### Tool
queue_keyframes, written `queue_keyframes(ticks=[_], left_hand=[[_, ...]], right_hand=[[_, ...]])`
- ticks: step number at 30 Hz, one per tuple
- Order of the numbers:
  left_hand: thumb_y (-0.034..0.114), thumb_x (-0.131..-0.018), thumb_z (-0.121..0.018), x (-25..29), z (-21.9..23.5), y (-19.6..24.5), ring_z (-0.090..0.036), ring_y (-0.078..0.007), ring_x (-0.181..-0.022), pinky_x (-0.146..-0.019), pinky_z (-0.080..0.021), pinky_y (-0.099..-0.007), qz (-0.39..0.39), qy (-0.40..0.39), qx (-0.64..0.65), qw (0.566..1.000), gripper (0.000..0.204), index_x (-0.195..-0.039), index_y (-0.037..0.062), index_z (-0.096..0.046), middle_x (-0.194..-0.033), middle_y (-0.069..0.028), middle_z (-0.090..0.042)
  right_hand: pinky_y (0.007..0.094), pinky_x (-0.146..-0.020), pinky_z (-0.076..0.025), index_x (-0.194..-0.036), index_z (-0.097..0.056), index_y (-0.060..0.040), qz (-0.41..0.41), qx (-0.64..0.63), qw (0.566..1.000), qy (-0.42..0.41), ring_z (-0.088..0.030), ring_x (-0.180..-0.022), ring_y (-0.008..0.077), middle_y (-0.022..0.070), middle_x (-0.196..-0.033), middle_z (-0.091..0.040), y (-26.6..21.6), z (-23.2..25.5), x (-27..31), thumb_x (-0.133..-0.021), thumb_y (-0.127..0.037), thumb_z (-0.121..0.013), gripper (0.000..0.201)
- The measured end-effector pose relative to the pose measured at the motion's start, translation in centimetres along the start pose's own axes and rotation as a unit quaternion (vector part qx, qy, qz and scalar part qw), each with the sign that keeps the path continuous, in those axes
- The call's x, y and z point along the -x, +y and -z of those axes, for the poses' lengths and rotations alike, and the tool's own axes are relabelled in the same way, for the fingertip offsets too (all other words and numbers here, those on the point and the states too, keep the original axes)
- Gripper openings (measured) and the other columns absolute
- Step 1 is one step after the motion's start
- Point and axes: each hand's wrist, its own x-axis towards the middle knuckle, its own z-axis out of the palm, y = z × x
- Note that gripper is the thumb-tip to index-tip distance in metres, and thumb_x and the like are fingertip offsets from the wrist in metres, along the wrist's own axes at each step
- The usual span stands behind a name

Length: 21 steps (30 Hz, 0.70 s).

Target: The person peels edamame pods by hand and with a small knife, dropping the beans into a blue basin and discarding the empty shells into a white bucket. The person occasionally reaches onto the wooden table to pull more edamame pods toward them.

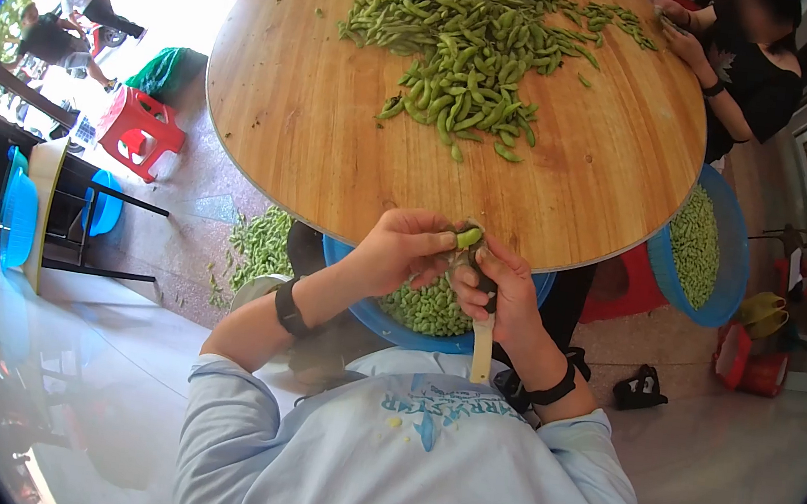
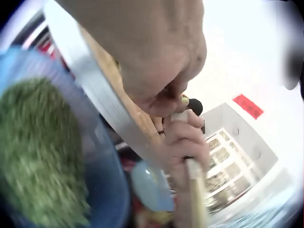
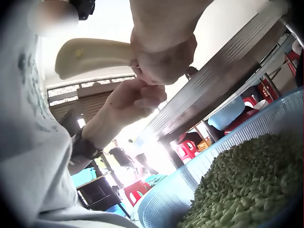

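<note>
Just past the near edge of the round wooden table (image 1: pixel 268 125), both hands meet above a blue basket of shelled beans (image 1: pixel 427 307). The left hand (image 1: pixel 401 252) pinches a green pod (image 1: pixel 469 238) between thumb and fingers. Close against it, the right hand (image 1: pixel 507 295) has its fingers curled round a tool with a pale handle (image 1: pixel 482 350), which points down toward the shirt. In the right wrist view the handle (image 3: pixel 95 57) sticks out from the right hand (image 3: pixel 164 59); the tool's working end is hidden by the fingers.
A large heap of pods (image 1: pixel 469 48) covers the table's far middle. Another blue basket of beans (image 1: pixel 696 250) stands at the right, near a seated person (image 1: pixel 748 73). Pods (image 1: pixel 263 247) lie on the floor at left, with a red stool (image 1: pixel 139 134) beyond.
</note>
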Motion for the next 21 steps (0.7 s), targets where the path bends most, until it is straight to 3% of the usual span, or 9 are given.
queue_keyframes(ticks=[2, 3, 4, 6, 10, 12, 15, 17, 21], left_hand=[[0.008, -0.089, -0.060, 0.1, -0.4, -0.9, -0.053, -0.0140, -0.055, -0.047, -0.042, -0.0298, -0.170, 0.037, -0.239, 0.955, 0.014, -0.098, -0.0022, -0.057, -0.074, -0.0043, -0.058], [0.009, -0.088, -0.061, 0.2, -0.6, -1.2, -0.054, -0.0150, -0.055, -0.049, -0.044, -0.0321, -0.325, 0.073, -0.456, 0.826, 0.016, -0.098, -0.0029, -0.057, -0.074, -0.0038, -0.058], [0.009, -0.088, -0.061, 0.3, -0.5, -1.1, -0.054, -0.0150, -0.055, -0.049, -0.044, -0.0321, -0.324, 0.074, -0.455, 0.826, 0.016, -0.098, -0.0029, -0.057, -0.074, -0.0038, -0.058], [0.010, -0.087, -0.064, 0.6, -0.5, -0.4, -0.055, -0.0126, -0.057, -0.053, -0.045, -0.0313, -0.456, 0.074, -0.667, 0.585, 0.021, -0.101, -0.0035, -0.057, -0.073, -0.0028, -0.060], [0.009, -0.086, -0.063, 1.1, -1.3, -0.3, -0.056, -0.0113, -0.060, -0.054, -0.045, -0.0290, -0.450, 0.090, -0.659, 0.596, 0.019, -0.101, -0.0026, -0.059, -0.073, -0.0066, -0.062], [0.006, -0.086, -0.060, 1.2, -1.2, -0.4, -0.056, -0.0119, -0.059, -0.055, -0.045, -0.0278, -0.192, 0.093, -0.357, 0.909, 0.016, -0.099, -0.0025, -0.061, -0.071, -0.0114, -0.062], [0.004, -0.086, -0.056, 1.1, -1.6, -1.0, -0.056, -0.0139, -0.058, -0.055, -0.046, -0.0286, -0.184, 0.115, -0.411, 0.886, 0.015, -0.097, -0.0036, -0.062, -0.069, -0.0148, -0.062], [0.003, -0.085, -0.056, 1.3, -2.0, -1.5, -0.057, -0.0153, -0.058, -0.055, -0.046, -0.0289, -0.227, 0.113, -0.455, 0.854, 0.015, -0.097, -0.0039, -0.062, -0.069, -0.0151, -0.061], [0.003, -0.083, -0.056, 2.1, -2.8, -1.4, -0.061, -0.0214, -0.058, -0.055, -0.048, -0.0311, -0.247, 0.115, -0.517, 0.811, 0.017, -0.098, -0.0038, -0.062, -0.067, -0.0165, -0.060]], right_hand=[[0.0189, -0.038, -0.034, -0.111, -0.055, -0.0062, 0.015, 0.008, 0.998, 0.062, -0.042, -0.052, 0.0093, 0.0066, -0.075, -0.050, 0.3, 0.4, -0.1, -0.097, -0.019, -0.047, 0.021], [0.0189, -0.038, -0.034, -0.111, -0.055, -0.0062, 0.016, 0.009, 0.998, 0.063, -0.042, -0.052, 0.0093, 0.0066, -0.075, -0.050, 0.3, 0.2, -0.1, -0.097, -0.019, -0.047, 0.021], [0.0190, -0.038, -0.034, -0.109, -0.055, -0.0062, 0.012, 0.005, 0.998, 0.060, -0.043, -0.052, 0.0096, 0.0068, -0.075, -0.051, 0.3, -0.1, -0.1, -0.097, -0.019, -0.047, 0.019], [0.0191, -0.038, -0.034, -0.107, -0.056, -0.0063, 0.008, 0.001, 0.998, 0.055, -0.043, -0.052, 0.0098, 0.0070, -0.075, -0.051, 0.4, -0.4, -0.2, -0.097, -0.019, -0.047, 0.018], [0.0192, -0.039, -0.033, -0.109, -0.055, -0.0048, 0.039, 0.052, 0.996, 0.059, -0.044, -0.053, 0.0095, 0.0075, -0.076, -0.052, 0.8, -0.4, -0.1, -0.097, -0.017, -0.047, 0.019], [0.0193, -0.039, -0.033, -0.110, -0.055, -0.0038, 0.069, 0.103, 0.990, 0.070, -0.045, -0.054, 0.0092, 0.0073, -0.076, -0.053, 1.0, -0.3, 0.1, -0.097, -0.016, -0.046, 0.020], [0.0223, -0.044, -0.040, -0.114, -0.054, 0.0003, 0.105, 0.221, 0.965, 0.095, -0.049, -0.056, 0.0108, 0.0052, -0.078, -0.055, 1.0, -0.1, 0.2, -0.095, -0.011, -0.048, 0.022], [0.0283, -0.054, -0.047, -0.114, -0.053, 0.0031, 0.226, 0.488, 0.826, 0.171, -0.054, -0.061, 0.0145, 0.0058, -0.078, -0.057, 1.4, 0.0, -0.1, -0.090, -0.008, -0.056, 0.027], [0.0328, -0.064, -0.049, -0.111, -0.052, 0.0040, 0.313, 0.639, 0.688, 0.141, -0.057, -0.068, 0.0219, 0.0109, -0.080, -0.056, 0.6, 0.4, -0.5, -0.082, -0.004, -0.064, 0.033]])
